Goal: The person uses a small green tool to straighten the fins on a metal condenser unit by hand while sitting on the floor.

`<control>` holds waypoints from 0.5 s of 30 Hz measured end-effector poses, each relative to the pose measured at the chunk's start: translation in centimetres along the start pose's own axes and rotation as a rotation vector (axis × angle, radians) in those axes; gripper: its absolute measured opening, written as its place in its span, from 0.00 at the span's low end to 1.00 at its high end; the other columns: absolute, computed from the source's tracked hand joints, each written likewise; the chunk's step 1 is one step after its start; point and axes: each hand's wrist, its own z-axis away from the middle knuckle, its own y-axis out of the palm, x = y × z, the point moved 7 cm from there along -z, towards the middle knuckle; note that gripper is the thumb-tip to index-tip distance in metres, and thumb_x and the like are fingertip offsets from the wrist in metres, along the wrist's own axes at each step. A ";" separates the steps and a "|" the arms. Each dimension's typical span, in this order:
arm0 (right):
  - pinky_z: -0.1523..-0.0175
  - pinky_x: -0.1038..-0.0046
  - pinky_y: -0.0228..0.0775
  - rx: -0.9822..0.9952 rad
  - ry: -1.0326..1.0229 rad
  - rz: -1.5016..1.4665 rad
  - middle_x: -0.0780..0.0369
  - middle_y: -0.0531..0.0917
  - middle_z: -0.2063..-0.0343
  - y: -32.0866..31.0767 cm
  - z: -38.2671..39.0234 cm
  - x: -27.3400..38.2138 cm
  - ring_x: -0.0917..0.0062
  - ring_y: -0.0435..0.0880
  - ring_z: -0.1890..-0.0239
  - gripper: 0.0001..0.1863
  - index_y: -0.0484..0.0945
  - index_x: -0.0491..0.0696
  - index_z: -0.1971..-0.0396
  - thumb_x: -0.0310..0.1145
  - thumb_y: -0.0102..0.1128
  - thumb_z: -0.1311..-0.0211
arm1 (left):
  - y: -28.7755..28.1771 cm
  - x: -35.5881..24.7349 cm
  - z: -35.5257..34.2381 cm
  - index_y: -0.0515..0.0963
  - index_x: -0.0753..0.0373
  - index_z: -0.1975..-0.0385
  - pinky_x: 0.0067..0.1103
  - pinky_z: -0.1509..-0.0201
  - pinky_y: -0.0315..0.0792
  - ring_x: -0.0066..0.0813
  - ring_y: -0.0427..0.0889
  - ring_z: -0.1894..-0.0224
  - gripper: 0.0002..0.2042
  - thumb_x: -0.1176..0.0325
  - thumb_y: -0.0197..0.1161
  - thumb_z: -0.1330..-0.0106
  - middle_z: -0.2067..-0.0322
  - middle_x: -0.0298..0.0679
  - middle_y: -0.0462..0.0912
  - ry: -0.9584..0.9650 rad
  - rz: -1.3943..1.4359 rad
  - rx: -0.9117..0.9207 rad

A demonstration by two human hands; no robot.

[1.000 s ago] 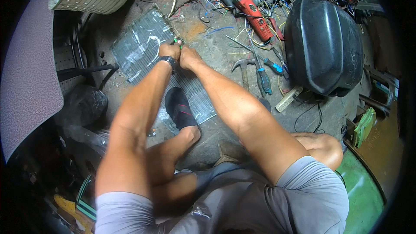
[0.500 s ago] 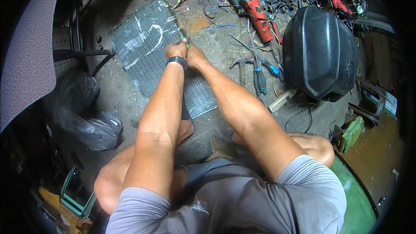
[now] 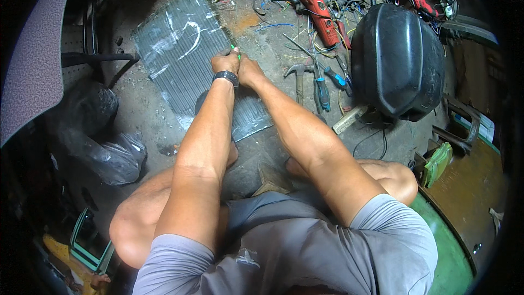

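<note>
Left hand [image 3: 225, 63] curls round thin green item [image 3: 238, 56] at 11 o'clock, right hand [image 3: 250, 71] right beside it, grip can't tell, seemingly working edge of ribbed panel [image 3: 188, 57] on floor [image 3: 271, 57], also 11 o'clock, next move likely calling for steady bracing.

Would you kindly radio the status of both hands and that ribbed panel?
Left hand and right hand closed together around small green item, mostly hidden. Ribbed panel lying below. Left forearm hiding part of it.
</note>
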 end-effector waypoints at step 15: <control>0.41 0.52 0.70 -0.007 0.009 -0.036 0.37 0.79 0.51 1.0 1.7 -2.6 0.45 0.78 0.45 0.26 0.67 0.37 0.46 0.36 0.59 0.39 | 0.3 2.1 2.6 0.81 0.74 0.52 0.26 0.53 0.77 0.32 0.84 0.59 0.19 0.69 0.72 0.39 0.59 0.48 0.86 -0.021 0.021 0.024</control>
